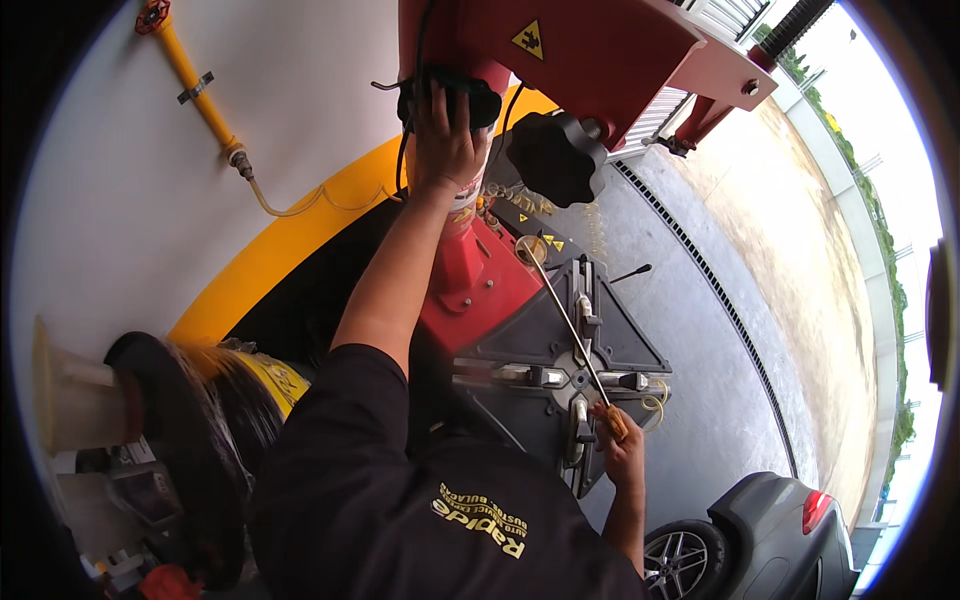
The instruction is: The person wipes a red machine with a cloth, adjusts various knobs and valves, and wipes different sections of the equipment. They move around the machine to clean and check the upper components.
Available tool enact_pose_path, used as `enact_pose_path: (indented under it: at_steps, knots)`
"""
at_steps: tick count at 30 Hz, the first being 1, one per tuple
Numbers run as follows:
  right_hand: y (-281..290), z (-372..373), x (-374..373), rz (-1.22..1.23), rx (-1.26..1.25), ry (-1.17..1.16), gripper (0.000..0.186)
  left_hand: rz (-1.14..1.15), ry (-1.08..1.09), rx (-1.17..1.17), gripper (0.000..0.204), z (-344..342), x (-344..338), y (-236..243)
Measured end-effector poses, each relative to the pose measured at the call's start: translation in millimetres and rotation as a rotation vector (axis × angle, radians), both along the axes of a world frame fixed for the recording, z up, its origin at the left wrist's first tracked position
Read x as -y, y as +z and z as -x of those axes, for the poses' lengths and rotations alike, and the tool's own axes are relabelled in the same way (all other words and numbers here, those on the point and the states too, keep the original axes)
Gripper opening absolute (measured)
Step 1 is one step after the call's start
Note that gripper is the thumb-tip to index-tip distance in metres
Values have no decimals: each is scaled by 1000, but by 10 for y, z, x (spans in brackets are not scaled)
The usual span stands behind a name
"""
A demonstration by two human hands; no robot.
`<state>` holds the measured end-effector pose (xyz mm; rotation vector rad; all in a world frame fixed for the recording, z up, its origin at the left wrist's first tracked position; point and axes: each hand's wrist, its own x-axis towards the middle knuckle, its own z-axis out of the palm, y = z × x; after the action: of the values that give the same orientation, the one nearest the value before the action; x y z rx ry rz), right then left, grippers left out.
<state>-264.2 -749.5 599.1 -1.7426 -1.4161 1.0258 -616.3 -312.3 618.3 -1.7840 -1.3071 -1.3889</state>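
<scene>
With my left arm stretched up and forward, my left hand is closed over a bunched black cloth-like thing against the red column of a tire changer. The fingers point upward across it; the thumb side is partly hidden. Low on the right, my right hand grips the yellowish-brown handle of a long thin metal rod. This rod slants up and left over the dark turntable with its metal clamps. Its far end meets a small round cup beside the column.
Overhead reaches the machine's red arm with a large black knob. A yellow pipe runs down the left wall. Wrapped rolls stand at lower left. A grey car is at lower right, near a floor drain.
</scene>
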Motion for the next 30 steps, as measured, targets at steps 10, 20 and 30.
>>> enact_pose_path:
  at_steps: [10,20,30]
  knots:
    - [107,92,316,119,-36,-91,28,337,-172,657,68,26,-248,-894]
    - [93,-95,388,120,6,-155,28,-20,-377,269,28,353,-428,-353]
    - [-49,-56,488,151,35,-93,27,455,-730,932,24,1536,-1124,-228]
